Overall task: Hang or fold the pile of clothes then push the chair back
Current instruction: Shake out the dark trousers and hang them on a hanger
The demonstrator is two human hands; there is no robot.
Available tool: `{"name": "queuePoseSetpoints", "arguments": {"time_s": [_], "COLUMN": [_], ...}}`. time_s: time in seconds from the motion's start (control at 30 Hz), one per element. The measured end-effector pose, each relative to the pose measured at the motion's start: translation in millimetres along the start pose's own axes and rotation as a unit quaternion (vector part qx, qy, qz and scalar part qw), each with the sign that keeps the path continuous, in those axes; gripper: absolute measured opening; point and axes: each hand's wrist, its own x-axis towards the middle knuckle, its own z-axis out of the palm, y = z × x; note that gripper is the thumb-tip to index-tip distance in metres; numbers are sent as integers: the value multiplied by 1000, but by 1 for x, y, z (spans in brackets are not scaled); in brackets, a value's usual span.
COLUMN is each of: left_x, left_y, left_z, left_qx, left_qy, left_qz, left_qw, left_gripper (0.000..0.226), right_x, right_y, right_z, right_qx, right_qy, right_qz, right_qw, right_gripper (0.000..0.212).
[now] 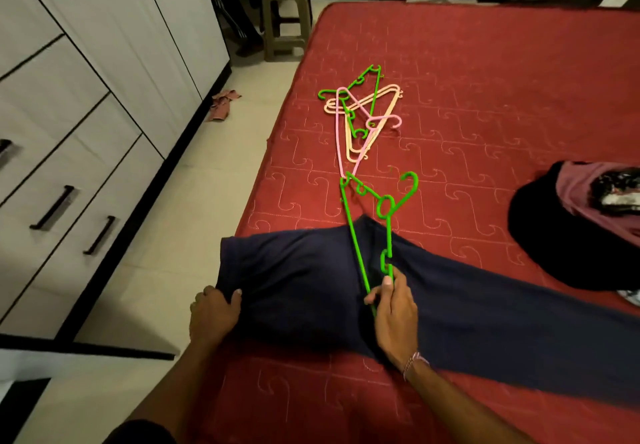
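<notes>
A navy blue garment [304, 281] lies spread across the near part of the red bed [485, 97]. My left hand [213, 312] grips its left edge near the bed's side. My right hand [394, 308] holds one corner of a green plastic hanger [381, 208], which rests on top of the garment with its hook pointing away from me. A heap of green, pink and peach hangers [360, 114] lies farther up the bed. At the right edge sits a pile of clothes [581, 222], black and maroon.
A white wardrobe [86, 97] with black handles runs along the left, across a strip of tiled floor. A small cloth [223, 104] lies on the floor. A brown plastic stool [285, 17] with a person sitting on it stands beyond the bed's far left corner.
</notes>
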Motion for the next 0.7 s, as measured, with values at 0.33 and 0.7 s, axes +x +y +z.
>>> {"name": "queuePoseSetpoints", "arguments": {"time_s": [0.33,0.7], "left_x": [20,25], "left_y": [2,33], "left_z": [-19,-36], "left_qx": [-154,-374], "left_qy": [-37,-104], "left_qz": [-59,-113], "left_qw": [986,915], "left_gripper": [57,45], "right_x": [-70,-75], "right_y": [7,3], "right_z": [-6,-4], "right_qx": [-164,-254], "right_qy": [64,-42], "right_qz": [-13,12], "right_qw": [984,966], "right_gripper": [37,33]}}
